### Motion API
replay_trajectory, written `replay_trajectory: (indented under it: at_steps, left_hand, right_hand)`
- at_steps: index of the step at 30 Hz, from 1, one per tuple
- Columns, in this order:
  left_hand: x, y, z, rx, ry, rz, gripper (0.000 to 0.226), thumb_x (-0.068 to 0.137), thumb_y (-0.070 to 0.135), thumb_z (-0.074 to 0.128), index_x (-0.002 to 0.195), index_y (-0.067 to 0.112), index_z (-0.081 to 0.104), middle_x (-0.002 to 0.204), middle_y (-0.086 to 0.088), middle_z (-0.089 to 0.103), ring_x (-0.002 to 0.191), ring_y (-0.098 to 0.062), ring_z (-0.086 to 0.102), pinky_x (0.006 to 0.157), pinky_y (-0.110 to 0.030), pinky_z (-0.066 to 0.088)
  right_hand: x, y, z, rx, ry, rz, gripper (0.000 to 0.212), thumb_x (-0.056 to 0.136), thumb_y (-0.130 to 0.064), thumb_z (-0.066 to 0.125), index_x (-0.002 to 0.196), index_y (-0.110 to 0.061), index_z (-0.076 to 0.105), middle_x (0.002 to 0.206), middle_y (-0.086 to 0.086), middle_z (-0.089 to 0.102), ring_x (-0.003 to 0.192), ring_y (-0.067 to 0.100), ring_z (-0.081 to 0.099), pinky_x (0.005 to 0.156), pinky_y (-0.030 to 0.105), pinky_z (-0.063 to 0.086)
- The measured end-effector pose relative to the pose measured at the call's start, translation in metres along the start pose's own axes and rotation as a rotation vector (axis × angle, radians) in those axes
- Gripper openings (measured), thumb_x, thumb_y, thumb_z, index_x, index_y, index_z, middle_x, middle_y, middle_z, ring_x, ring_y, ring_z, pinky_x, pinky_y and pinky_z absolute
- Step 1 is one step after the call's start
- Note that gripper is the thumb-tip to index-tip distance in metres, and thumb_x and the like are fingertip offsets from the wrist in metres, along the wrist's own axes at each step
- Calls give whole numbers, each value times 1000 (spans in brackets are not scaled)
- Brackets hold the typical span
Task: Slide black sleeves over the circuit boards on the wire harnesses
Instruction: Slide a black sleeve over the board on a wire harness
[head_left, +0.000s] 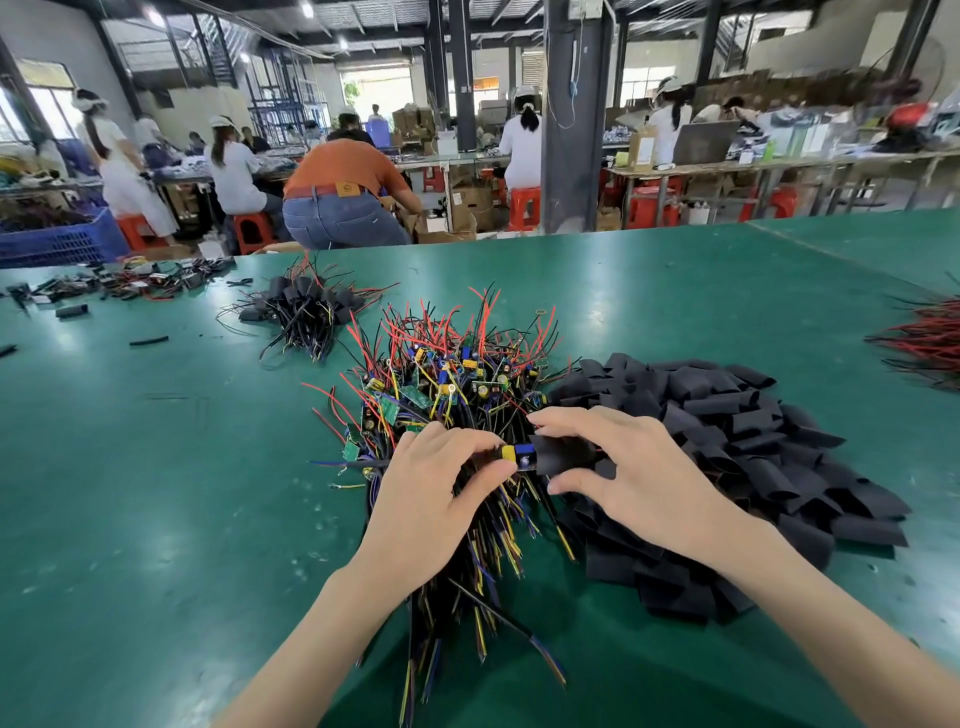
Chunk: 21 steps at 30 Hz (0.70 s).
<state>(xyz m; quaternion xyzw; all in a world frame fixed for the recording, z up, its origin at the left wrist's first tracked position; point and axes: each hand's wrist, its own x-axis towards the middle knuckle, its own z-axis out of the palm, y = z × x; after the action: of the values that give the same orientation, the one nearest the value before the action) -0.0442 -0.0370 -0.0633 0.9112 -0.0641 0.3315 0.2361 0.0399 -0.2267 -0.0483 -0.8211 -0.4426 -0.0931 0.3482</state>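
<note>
Over the wire pile (457, 374), the left hand (441, 483) pinches a circuit board (515, 453) in its fingers and the right hand (644, 467) pinches a black sleeve (563, 453) at the board's end; bumpy parts might snag the sleeve.

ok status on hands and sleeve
Left hand pinches small circuit board with blue, yellow parts. Right hand holds flat black sleeve, mouth at board's end. Loose wires crowd underneath.

Two bare hands are being pictured over the green table (156, 467): the left hand (436, 483) and the right hand (628, 467), both with slender fingers. Toward the table's near edge, the left forearm (332, 623) and the right forearm (810, 613) are being shown uncovered along the whole length being caught in view.
</note>
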Motion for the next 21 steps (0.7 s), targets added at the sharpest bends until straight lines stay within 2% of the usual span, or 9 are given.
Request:
replay_trajectory:
  at_steps: [3, 6, 13, 16, 19, 21]
  left_hand:
    - [1, 0, -1, 12, -9, 36, 35, 88, 48, 51, 98, 19, 69, 86, 23, 56, 80, -7, 44, 79, -29, 32]
    - [0, -1, -1, 8, -28, 71, 34, 88, 46, 49, 97, 21, 69, 88, 16, 64, 80, -8, 46, 79, -28, 33]
    - [-1, 1, 3, 39, -54, 93, 39, 86, 47, 54, 99, 14, 71, 79, 8, 66, 74, -8, 41, 70, -26, 29]
    - [0, 3, 2, 26, -108, 130, 32, 91, 32, 52, 110, 12, 69, 79, 5, 66, 75, -9, 35, 67, -21, 21]
    - [-1, 3, 3, 70, -117, 160, 29, 88, 12, 55, 113, 6, 67, 78, 1, 65, 74, -12, 34, 69, -25, 25]
    - [-2, 3, 5, 120, -109, 163, 29, 87, 10, 55, 113, 3, 67, 74, -1, 65, 72, -14, 33, 65, -27, 26]
  right_hand:
    - [1, -1, -1, 28, -4, 8, 58, 72, -19, 78, 118, -44, 51, 103, -23, 64, 94, 20, 62, 85, 36, 46]
    - [1, -2, -1, 34, -12, -7, 60, 71, -19, 79, 119, -41, 51, 97, -35, 60, 97, 16, 62, 87, 40, 47]
    - [-2, -7, 6, -41, 6, -67, 59, 73, -22, 78, 125, -33, 55, 105, -15, 63, 100, 7, 55, 88, 34, 46]
    - [-3, -8, 7, -52, 22, -52, 56, 76, -22, 75, 126, -34, 54, 105, -13, 63, 103, 5, 55, 90, 35, 46]
    - [-3, -7, 7, -27, 44, -51, 56, 76, -22, 75, 126, -34, 54, 106, -12, 64, 104, 6, 57, 91, 33, 46]
    - [-4, -7, 10, -28, 39, -73, 56, 76, -23, 75, 126, -34, 54, 107, -11, 63, 104, 5, 57, 90, 30, 44]
